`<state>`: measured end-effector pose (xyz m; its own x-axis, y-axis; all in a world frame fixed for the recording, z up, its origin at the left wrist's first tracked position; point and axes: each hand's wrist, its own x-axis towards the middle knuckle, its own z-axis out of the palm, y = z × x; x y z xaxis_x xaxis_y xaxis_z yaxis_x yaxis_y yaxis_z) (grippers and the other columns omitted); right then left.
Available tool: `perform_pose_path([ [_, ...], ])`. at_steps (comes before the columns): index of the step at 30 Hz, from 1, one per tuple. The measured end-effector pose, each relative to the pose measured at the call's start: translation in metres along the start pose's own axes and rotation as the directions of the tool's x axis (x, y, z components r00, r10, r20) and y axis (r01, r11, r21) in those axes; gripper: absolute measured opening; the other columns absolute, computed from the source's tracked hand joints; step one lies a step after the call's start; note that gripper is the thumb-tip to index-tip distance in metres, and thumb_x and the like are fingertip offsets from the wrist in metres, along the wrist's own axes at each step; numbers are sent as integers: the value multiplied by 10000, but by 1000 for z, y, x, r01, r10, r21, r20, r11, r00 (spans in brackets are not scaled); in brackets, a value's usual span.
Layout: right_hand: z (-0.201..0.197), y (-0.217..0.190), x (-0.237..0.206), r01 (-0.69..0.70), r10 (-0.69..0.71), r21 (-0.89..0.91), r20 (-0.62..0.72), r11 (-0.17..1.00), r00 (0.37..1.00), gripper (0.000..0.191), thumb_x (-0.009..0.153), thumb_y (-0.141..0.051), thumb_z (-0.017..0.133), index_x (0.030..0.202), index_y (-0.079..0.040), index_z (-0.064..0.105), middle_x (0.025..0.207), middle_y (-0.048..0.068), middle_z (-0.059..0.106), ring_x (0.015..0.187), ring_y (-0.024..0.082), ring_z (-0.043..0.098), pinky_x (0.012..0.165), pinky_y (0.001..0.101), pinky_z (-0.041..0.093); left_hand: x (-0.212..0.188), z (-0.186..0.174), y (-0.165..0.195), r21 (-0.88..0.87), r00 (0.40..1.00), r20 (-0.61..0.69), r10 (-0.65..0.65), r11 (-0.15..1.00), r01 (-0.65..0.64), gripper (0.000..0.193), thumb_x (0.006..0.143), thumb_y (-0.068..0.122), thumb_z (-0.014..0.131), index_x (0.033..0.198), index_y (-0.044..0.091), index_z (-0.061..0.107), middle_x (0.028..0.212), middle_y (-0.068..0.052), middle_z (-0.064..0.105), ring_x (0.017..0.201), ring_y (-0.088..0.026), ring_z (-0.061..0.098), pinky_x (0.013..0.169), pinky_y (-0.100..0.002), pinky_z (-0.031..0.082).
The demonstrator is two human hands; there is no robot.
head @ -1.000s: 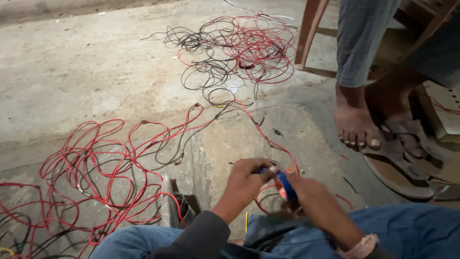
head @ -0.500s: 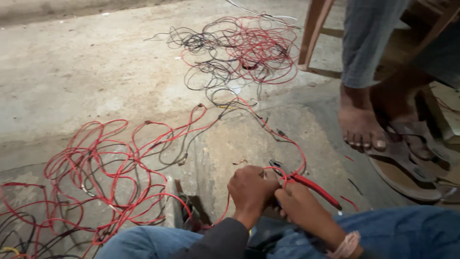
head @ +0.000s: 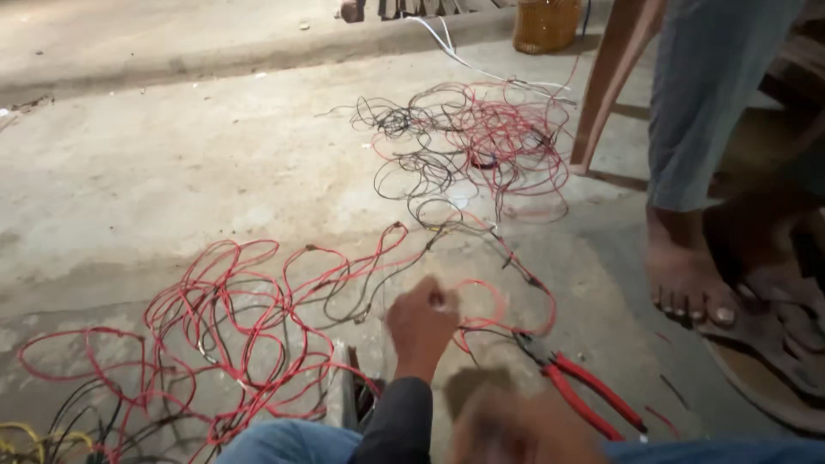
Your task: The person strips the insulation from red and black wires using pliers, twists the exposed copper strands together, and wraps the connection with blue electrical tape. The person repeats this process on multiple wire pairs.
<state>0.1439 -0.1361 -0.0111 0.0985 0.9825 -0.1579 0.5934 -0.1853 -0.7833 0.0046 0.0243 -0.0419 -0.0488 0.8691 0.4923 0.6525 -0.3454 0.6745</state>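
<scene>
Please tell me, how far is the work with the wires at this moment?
Partly done, it seems. Looks done: a loose tangle of red and black wires lies apart, further away. In hand: the left hand pinches a red wire loop; the right hand is too blurred to judge. The red-handled pliers lie on the floor. Left: a large pile of wires beside the knee.

Pliers point(head: 584, 391) lie on the floor point(head: 172, 172) right of the wires point(head: 232, 326).

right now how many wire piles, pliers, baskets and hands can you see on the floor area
wire piles: 2, far pile and near pile
pliers: 1, red handles
basket: 1
hands: 2, left hand pinching a red wire, right hand blurred
total: 6
</scene>
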Motion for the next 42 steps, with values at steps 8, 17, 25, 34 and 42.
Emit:
perform_pose_path([
  [8,-63,2,-4,302,-300,40,-46,952,953,386,742,-247,822,1031,-19,703,855,100,719,777,154,620,730,307,540,20,-58,75,-532,636,530,561,804,-265,211,762,282,799,809,84,743,652,-97,649,563,-232,636,582,-331,517],
  [17,-112,21,14,26,-16,-135,74,990,997,344,779,-391,825,1010,-138,792,740,34,760,707,146,672,729,326,571,107,-177,64,-231,698,514,498,864,-447,135,716,165,865,781,106,763,708,-71,758,617,-174,741,598,-315,572],
  [25,-141,-19,13,-23,-62,-342,-235,940,970,260,822,-376,794,961,-157,787,778,62,743,724,232,702,696,372,554,123,-292,11,222,925,258,277,915,-336,114,771,104,818,845,77,736,678,-86,702,591,-151,683,574,-335,521],
  [34,-122,-3,3,171,-322,-426,-313,888,894,255,771,-331,804,895,-121,730,800,106,715,748,318,692,667,413,533,92,-343,-84,346,968,252,10,933,-100,137,792,167,790,889,78,752,726,-109,694,637,-210,669,609,-350,528],
  [42,-120,-2,9,61,-418,-561,-534,825,735,219,829,-222,747,1005,-121,664,1013,182,643,902,397,638,721,479,505,72,-365,-163,479,974,85,-209,866,143,189,745,203,796,899,102,753,781,-137,704,717,-287,675,681,-419,535],
])
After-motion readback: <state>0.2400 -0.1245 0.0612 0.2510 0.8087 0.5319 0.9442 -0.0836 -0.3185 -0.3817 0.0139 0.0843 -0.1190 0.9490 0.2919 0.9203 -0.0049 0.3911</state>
